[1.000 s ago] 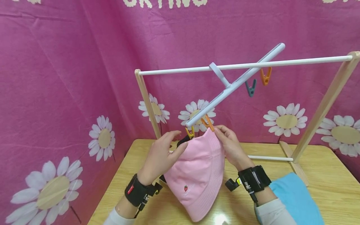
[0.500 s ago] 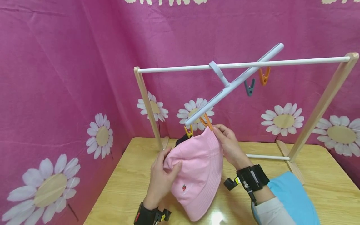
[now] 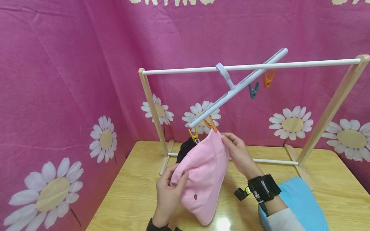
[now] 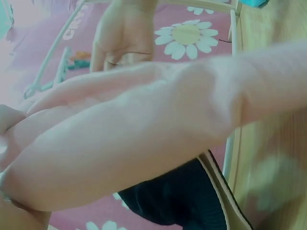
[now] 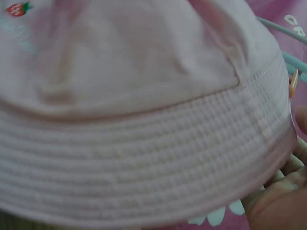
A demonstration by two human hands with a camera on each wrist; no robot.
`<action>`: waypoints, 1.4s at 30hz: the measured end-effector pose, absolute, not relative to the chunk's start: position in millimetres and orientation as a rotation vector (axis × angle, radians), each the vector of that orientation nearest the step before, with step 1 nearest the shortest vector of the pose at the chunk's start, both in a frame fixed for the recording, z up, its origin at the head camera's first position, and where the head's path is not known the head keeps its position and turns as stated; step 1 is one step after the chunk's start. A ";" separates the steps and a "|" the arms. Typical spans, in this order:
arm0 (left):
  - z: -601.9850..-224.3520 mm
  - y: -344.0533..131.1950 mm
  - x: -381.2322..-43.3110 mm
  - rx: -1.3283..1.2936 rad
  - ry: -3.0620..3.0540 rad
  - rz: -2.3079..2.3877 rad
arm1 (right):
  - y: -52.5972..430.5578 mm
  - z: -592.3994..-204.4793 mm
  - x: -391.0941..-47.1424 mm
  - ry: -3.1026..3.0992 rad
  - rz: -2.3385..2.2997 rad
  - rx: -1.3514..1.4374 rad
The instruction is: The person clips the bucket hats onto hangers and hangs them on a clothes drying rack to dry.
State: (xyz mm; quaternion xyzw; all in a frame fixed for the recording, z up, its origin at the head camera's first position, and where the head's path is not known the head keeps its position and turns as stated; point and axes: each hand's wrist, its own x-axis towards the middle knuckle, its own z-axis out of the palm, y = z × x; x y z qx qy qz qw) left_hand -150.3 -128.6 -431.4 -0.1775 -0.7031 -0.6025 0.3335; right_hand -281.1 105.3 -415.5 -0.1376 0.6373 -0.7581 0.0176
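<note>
A pink bucket hat point(image 3: 203, 173) with a small strawberry motif hangs by its brim from an orange clip point(image 3: 211, 124) at the low end of a pale hanger point(image 3: 214, 107). My left hand point(image 3: 169, 196) pinches a fold of the crown between thumb and fingers. At the brim's edge, just below that clip, my right hand point(image 3: 238, 154) pinches the fabric. Behind the hat, a yellow clip point(image 3: 194, 136) holds a black cloth item point(image 3: 184, 150), mostly covered in the head view. The left wrist view shows its dark fabric point(image 4: 168, 191) with a beige-striped edge.
The hanger hooks over the white rail point(image 3: 185, 69) of a wooden-ended rack point(image 3: 332, 110) and tilts down to the left. A grey clip point(image 3: 253, 90) and another orange clip point(image 3: 268, 79) hang farther right. A blue cloth item point(image 3: 302, 203) lies on the wooden table point(image 3: 124, 192), beside my right forearm.
My left hand has come from open beside the hat to gripping its crown, then moved slightly lower. The hat has turned and folded more. My right hand stays at the brim.
</note>
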 end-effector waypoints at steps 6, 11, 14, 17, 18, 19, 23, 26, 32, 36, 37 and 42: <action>-415.7 -117.2 -138.8 -0.514 -1.829 -1.482 | 119.4 -439.0 -276.7 1.952 -2.258 -0.483; -414.3 -110.1 -134.9 -0.536 -1.817 -1.404 | 128.9 -457.9 -270.9 1.937 -2.231 -0.528; -415.1 -106.3 -133.5 -0.556 -1.817 -1.363 | 132.7 -466.9 -267.4 1.929 -2.247 -0.527; -416.1 -102.3 -132.1 -0.579 -1.830 -1.310 | 135.2 -474.9 -264.4 1.940 -2.255 -0.506; -416.9 -101.0 -131.8 -0.586 -1.838 -1.291 | 136.0 -477.3 -263.5 1.948 -2.255 -0.497; -417.4 -99.6 -131.2 -0.594 -1.847 -1.277 | 136.7 -479.6 -262.6 1.950 -2.255 -0.484; -422.1 -94.9 -131.1 -0.623 -1.873 -1.243 | 139.0 -486.9 -259.9 1.944 -2.279 -0.468; -430.9 -92.0 -135.0 -0.640 -1.879 -1.235 | 140.4 -490.6 -258.9 1.926 -2.313 -0.465; -460.0 -88.9 -147.2 -0.694 -1.928 -1.153 | 141.4 -493.7 -258.5 1.928 -2.345 -0.385; -472.1 -85.2 -150.6 -0.739 -1.994 -1.029 | 142.1 -495.4 -257.8 1.943 -2.335 -0.344; -473.8 -84.3 -150.9 -0.740 -2.009 -1.000 | 142.3 -496.1 -257.6 1.947 -2.335 -0.340; -479.0 -80.7 -151.5 -0.700 -2.092 -0.971 | 142.9 -502.4 -257.1 1.899 -2.399 -0.306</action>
